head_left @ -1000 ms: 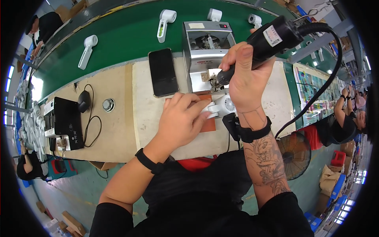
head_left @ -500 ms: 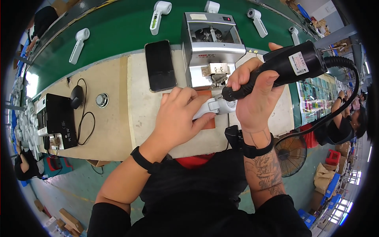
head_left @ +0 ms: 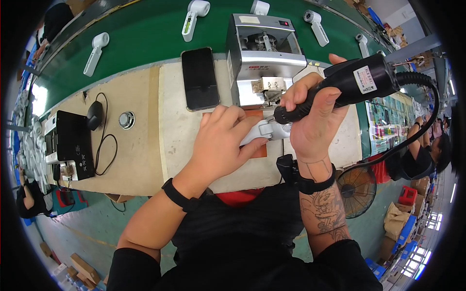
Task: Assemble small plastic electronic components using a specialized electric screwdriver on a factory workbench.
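Note:
My right hand (head_left: 315,114) is wrapped round a black electric screwdriver (head_left: 347,88), which lies tilted with its tip end pointing left. That tip meets a white handheld fan (head_left: 264,129) at the joint near its round head, which is partly covered by my right hand. My left hand (head_left: 218,138) grips the fan's handle, thumb along the near side and fingers over the far side. Under the fan lies an orange-brown pad (head_left: 258,151), mostly covered. Just beyond stands a grey screw feeder (head_left: 267,60) with loose screws inside it.
A black phone (head_left: 200,80) lies left of the feeder. Farther left are a small round metal dish (head_left: 126,120) and a black box (head_left: 75,145) with a cable. Several white fans lie on the green belt (head_left: 145,43). The screwdriver's cord (head_left: 429,116) loops down the right side.
The view has shifted slightly, so the feeder and phone sit a little farther right. Both hands keep their grips, and the screwdriver tip stays at the fan's joint.

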`<state>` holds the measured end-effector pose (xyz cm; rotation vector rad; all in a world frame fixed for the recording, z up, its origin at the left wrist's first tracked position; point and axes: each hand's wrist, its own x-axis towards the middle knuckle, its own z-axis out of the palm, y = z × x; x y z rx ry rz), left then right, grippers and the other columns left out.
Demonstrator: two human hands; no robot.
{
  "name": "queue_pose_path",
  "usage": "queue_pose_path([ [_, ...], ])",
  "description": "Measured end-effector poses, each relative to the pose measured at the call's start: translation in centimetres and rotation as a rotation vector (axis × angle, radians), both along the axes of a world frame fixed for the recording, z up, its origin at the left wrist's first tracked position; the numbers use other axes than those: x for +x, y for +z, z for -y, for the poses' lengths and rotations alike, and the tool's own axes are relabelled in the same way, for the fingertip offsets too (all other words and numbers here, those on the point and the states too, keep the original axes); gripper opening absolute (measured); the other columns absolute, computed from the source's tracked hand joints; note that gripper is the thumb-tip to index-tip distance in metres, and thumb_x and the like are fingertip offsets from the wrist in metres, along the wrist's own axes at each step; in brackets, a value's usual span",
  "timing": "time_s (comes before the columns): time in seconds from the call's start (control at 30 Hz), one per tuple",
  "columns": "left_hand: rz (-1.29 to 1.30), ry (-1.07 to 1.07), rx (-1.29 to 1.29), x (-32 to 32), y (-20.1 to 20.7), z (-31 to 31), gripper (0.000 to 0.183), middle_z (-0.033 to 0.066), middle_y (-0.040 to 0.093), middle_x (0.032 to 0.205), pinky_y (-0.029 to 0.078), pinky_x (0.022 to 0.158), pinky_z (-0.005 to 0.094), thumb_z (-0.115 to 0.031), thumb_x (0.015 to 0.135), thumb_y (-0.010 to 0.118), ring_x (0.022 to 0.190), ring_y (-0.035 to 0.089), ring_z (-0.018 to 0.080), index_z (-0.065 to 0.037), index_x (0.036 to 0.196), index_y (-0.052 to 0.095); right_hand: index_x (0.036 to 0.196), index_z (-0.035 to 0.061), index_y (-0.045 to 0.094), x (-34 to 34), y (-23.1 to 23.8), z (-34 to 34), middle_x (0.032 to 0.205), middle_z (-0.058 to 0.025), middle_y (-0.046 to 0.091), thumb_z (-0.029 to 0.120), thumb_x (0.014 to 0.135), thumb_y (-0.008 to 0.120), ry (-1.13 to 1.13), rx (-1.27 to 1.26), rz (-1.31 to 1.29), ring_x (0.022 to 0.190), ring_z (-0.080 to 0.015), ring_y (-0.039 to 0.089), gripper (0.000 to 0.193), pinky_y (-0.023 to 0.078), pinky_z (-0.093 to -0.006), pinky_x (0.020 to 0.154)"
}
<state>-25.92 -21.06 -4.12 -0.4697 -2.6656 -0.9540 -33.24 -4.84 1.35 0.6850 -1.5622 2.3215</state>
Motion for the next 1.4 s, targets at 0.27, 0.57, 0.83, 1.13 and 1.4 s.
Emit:
queue_pose_path([
  [0.27, 0.0, 0.004, 0.003, 0.0, -0.1, 0.0, 0.046, 0.0015, 0.059, 0.102, 0.042, 0.085, 0.0389, -0.034, 0.082, 0.083, 0.097, 0.056, 0.0244, -0.018, 0.124, 0.075, 0.148, -0.001, 0.033, 0.1, 0.0, 0.0, 0.078, -0.0047, 0.059, 0.041, 0.104, 0.067, 0.008, -0.039, 0.056, 0.066, -0.013, 0.057, 0.069, 0.05, -0.0296, 0.064],
  [0.57, -0.008, -0.001, 0.006, -0.1, 0.0, -0.1, 0.045, 0.0022, 0.058, 0.102, 0.043, 0.084, 0.0392, -0.032, 0.082, 0.083, 0.097, 0.056, 0.0251, -0.017, 0.123, 0.075, 0.145, -0.0013, 0.035, -0.3, -0.5, -0.3, 0.076, -0.0049, 0.059, 0.039, 0.107, 0.063, -0.049, 0.003, 0.041, 0.065, -0.0132, 0.058, 0.063, 0.05, -0.0291, 0.065],
  [0.83, -0.013, 0.008, 0.019, -0.1, -0.3, -0.2, 0.043, 0.0018, 0.058, 0.101, 0.042, 0.083, 0.0392, -0.034, 0.082, 0.083, 0.096, 0.056, 0.024, -0.016, 0.12, 0.076, 0.144, -0.0026, 0.036, -0.4, -0.7, 0.0, 0.075, -0.0042, 0.059, 0.04, 0.104, 0.067, -0.042, -0.014, 0.048, 0.064, -0.0125, 0.058, 0.066, 0.049, -0.0281, 0.063],
  [1.13, -0.025, 0.007, 0.008, -0.2, -0.4, 0.0, 0.043, 0.0017, 0.058, 0.101, 0.042, 0.082, 0.0395, -0.035, 0.081, 0.083, 0.096, 0.056, 0.0245, -0.016, 0.12, 0.076, 0.144, 0.0031, 0.035, 0.2, -0.6, 0.0, 0.076, -0.0029, 0.056, 0.053, 0.098, 0.069, 0.009, 0.08, 0.055, 0.065, -0.0123, 0.056, 0.076, 0.05, -0.03, 0.065],
  [1.4, -0.011, 0.01, -0.005, -0.3, -0.4, 0.2, 0.046, 0.0017, 0.059, 0.102, 0.042, 0.082, 0.0397, -0.034, 0.081, 0.084, 0.094, 0.056, 0.0255, -0.015, 0.122, 0.075, 0.145, 0.009, 0.035, 0.3, -0.1, 0.4, 0.076, -0.0026, 0.052, 0.066, 0.09, 0.07, 0.022, 0.208, 0.112, 0.064, -0.0139, 0.054, 0.086, 0.051, -0.0337, 0.065],
])
